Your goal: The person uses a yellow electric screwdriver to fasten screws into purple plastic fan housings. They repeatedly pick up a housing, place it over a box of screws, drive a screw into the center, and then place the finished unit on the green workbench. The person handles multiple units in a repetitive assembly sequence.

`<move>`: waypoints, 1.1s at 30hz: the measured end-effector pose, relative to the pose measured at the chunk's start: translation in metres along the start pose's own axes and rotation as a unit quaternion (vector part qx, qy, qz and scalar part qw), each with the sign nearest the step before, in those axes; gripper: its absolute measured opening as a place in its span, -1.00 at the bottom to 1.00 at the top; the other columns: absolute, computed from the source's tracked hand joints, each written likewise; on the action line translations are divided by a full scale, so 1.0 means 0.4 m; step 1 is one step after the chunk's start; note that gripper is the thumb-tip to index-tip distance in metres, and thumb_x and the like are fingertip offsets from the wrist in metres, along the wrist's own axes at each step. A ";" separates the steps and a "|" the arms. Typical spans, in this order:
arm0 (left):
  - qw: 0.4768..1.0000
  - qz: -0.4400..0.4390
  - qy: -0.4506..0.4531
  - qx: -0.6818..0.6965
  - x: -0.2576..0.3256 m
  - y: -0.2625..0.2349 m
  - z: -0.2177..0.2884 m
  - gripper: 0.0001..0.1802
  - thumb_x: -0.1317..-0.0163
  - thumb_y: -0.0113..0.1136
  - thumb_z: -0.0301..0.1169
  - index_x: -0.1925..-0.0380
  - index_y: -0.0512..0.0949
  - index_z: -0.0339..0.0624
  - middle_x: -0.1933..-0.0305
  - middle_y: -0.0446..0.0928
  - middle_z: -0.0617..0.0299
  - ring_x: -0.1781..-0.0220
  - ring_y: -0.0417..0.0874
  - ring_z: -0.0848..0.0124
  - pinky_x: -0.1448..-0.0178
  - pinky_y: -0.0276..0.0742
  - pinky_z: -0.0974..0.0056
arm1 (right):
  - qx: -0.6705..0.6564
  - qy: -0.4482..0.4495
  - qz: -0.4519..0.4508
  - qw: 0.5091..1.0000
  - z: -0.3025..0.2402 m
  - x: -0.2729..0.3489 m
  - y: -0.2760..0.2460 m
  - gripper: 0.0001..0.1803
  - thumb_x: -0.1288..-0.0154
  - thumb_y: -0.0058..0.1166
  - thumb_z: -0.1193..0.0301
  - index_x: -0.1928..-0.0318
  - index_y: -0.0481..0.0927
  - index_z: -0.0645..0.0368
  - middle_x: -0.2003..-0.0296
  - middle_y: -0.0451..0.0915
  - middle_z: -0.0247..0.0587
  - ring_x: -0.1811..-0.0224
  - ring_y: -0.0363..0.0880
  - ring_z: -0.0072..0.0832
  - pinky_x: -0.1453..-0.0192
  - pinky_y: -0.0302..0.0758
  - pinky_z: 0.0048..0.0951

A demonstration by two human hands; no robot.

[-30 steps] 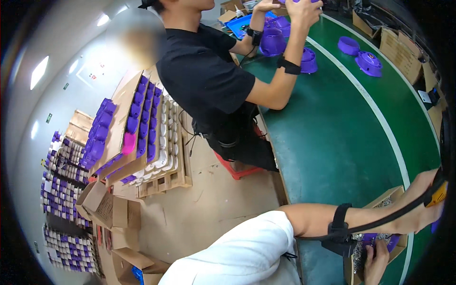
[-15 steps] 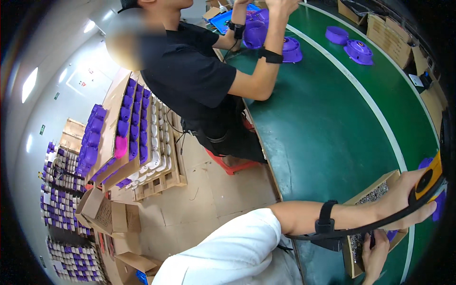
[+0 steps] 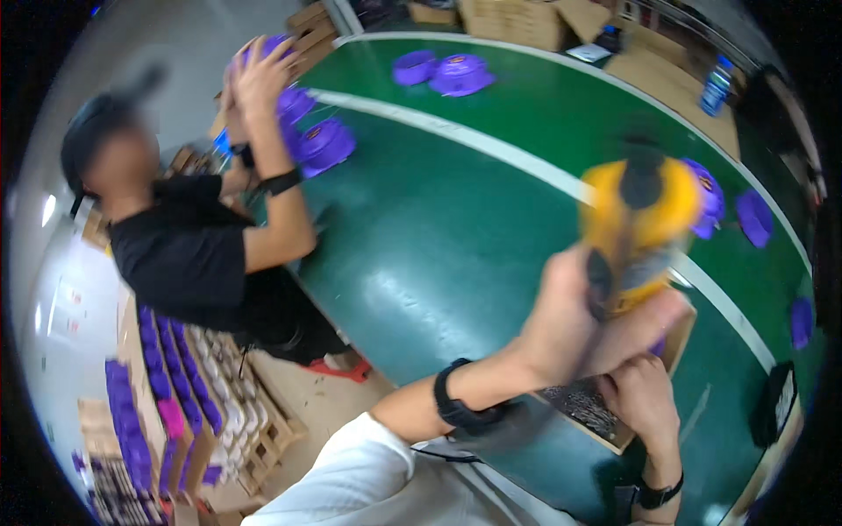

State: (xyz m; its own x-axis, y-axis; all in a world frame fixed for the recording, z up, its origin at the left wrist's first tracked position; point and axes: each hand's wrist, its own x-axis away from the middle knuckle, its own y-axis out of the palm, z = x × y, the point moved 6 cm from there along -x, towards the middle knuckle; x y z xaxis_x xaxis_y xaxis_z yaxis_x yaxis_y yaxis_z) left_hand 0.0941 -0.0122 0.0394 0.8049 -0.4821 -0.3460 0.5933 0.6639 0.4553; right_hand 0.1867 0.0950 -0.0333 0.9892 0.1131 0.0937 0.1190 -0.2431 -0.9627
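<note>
My left hand (image 3: pixel 570 320) is wrapped round a yellow and black electric screwdriver (image 3: pixel 645 219), blurred by motion and raised above the table. Its cable seems to pass along my left wrist. Lower down, my right hand (image 3: pixel 640 394) has its fingers curled at an open cardboard box (image 3: pixel 674 355) of small dark screws (image 3: pixel 586 405). Whatever the right fingertips pinch is hidden. A bit of purple shows in the box, partly covered by my left hand.
A co-worker (image 3: pixel 193 237) at the left lifts a purple housing. More purple housings (image 3: pixel 462 75) stand on the green table (image 3: pixel 421 237), including a purple ring (image 3: pixel 754 217) at the right. Behind the table stands a blue bottle (image 3: pixel 716 86). Stacked purple parts (image 3: pixel 132 421) fill the lower left.
My view has swung to the right. My left hand has brought the screwdriver from the right edge into view, farther over the table. My right hand stays at the screw box.
</note>
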 end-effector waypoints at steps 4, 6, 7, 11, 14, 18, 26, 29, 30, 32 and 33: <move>0.993 -0.057 0.044 0.096 -0.005 -0.005 0.014 -0.62 -0.22 0.22 -0.30 0.08 0.39 -0.28 0.25 0.52 0.07 0.40 0.56 0.43 0.31 0.51 0.39 | -0.044 -0.047 0.040 0.997 0.001 0.008 -0.016 -0.80 -0.19 0.07 0.27 0.35 0.59 0.15 0.36 0.59 -0.19 0.27 0.61 -0.22 0.15 0.52 -0.21; 0.989 -0.091 0.116 0.021 -0.017 0.014 0.038 -0.47 -0.30 -0.03 0.01 0.08 0.33 -0.30 0.31 0.46 -0.02 0.57 0.52 0.35 0.51 0.46 0.37 | -0.019 -0.061 0.067 0.996 0.013 0.017 -0.012 -0.78 -0.20 0.07 0.27 0.34 0.59 0.16 0.37 0.58 -0.16 0.30 0.61 -0.22 0.18 0.53 -0.23; 0.983 -0.105 0.148 -0.005 -0.020 0.024 0.059 -0.39 -0.33 -0.13 0.13 0.09 0.30 -0.30 0.35 0.43 -0.04 0.63 0.50 0.33 0.58 0.44 0.35 | -0.018 -0.060 0.066 0.996 0.016 0.018 -0.013 -0.78 -0.20 0.06 0.27 0.35 0.59 0.17 0.37 0.58 -0.15 0.30 0.62 -0.22 0.19 0.53 -0.24; 0.980 -0.159 0.123 -0.002 0.011 0.060 0.082 -0.32 -0.29 -0.17 0.24 0.09 0.24 -0.25 0.54 0.37 0.13 0.72 0.40 0.35 0.65 0.34 0.29 | -0.030 -0.074 0.061 0.995 0.036 0.025 0.009 -0.77 -0.21 0.06 0.26 0.34 0.60 0.18 0.40 0.58 -0.14 0.30 0.62 -0.24 0.21 0.53 -0.26; 0.982 -0.162 0.091 -0.036 0.027 0.077 0.083 -0.29 -0.24 -0.12 0.26 0.12 0.21 -0.26 0.60 0.37 0.14 0.73 0.40 0.33 0.62 0.36 0.27 | -0.039 -0.077 0.062 0.994 0.030 0.024 0.017 -0.77 -0.22 0.05 0.26 0.35 0.60 0.18 0.41 0.58 -0.15 0.28 0.63 -0.26 0.21 0.52 -0.27; 0.982 -0.166 0.080 -0.049 0.032 0.096 0.060 -0.25 -0.20 -0.05 0.28 0.14 0.20 -0.30 0.57 0.41 0.10 0.69 0.45 0.31 0.57 0.42 0.25 | -0.052 -0.093 0.089 0.990 0.037 0.032 0.031 -0.76 -0.25 0.02 0.25 0.40 0.53 0.18 0.44 0.50 -0.21 0.30 0.56 -0.27 0.17 0.50 -0.28; 0.974 -0.188 0.106 -0.066 0.016 0.131 0.042 -0.35 -0.26 -0.05 0.18 0.11 0.28 -0.27 0.66 0.31 0.19 0.82 0.29 0.40 0.72 0.23 0.32 | -0.046 -0.068 0.048 0.995 0.044 0.029 0.047 -0.79 -0.26 -0.02 0.25 0.34 0.57 0.11 0.39 0.51 -0.28 0.21 0.58 -0.36 0.13 0.47 -0.33; 0.975 -0.190 0.105 -0.055 0.016 0.137 0.037 -0.36 -0.27 -0.05 0.15 0.11 0.26 -0.29 0.64 0.29 0.18 0.82 0.29 0.41 0.71 0.23 0.34 | -0.040 -0.061 0.016 0.997 0.047 0.025 0.054 -0.80 -0.25 -0.01 0.26 0.32 0.58 0.10 0.38 0.51 -0.30 0.20 0.58 -0.37 0.11 0.45 -0.33; 0.974 -0.195 0.103 -0.057 0.015 0.141 0.033 -0.36 -0.27 -0.05 0.15 0.11 0.26 -0.29 0.64 0.29 0.18 0.82 0.29 0.41 0.71 0.23 0.34 | -0.045 -0.062 0.026 0.997 0.048 0.028 0.053 -0.80 -0.24 -0.01 0.26 0.32 0.58 0.09 0.37 0.52 -0.30 0.19 0.58 -0.37 0.10 0.45 -0.34; 0.972 -0.203 0.102 -0.063 0.015 0.148 0.032 -0.36 -0.26 -0.04 0.15 0.10 0.25 -0.28 0.64 0.29 0.18 0.82 0.28 0.41 0.71 0.22 0.34 | -0.051 -0.066 0.045 0.996 0.046 0.032 0.051 -0.81 -0.23 0.00 0.27 0.31 0.59 0.08 0.36 0.52 -0.30 0.19 0.57 -0.37 0.08 0.44 -0.36; 0.973 -0.200 0.093 -0.073 0.013 0.153 0.028 -0.36 -0.26 -0.04 0.16 0.10 0.25 -0.28 0.64 0.29 0.18 0.82 0.28 0.41 0.71 0.22 0.34 | -0.045 -0.065 0.048 0.996 0.048 0.034 0.053 -0.81 -0.23 0.00 0.27 0.30 0.59 0.07 0.35 0.52 -0.31 0.18 0.57 -0.38 0.08 0.43 -0.37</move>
State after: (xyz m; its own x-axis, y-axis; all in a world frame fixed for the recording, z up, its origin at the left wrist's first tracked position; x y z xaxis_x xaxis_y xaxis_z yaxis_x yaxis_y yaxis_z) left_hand 0.1348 0.0195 0.0745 0.4855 -0.6162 -0.6201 0.8402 0.5248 0.1363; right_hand 0.2011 0.1099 -0.0572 0.9776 0.2070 -0.0369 0.0372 -0.3429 -0.9386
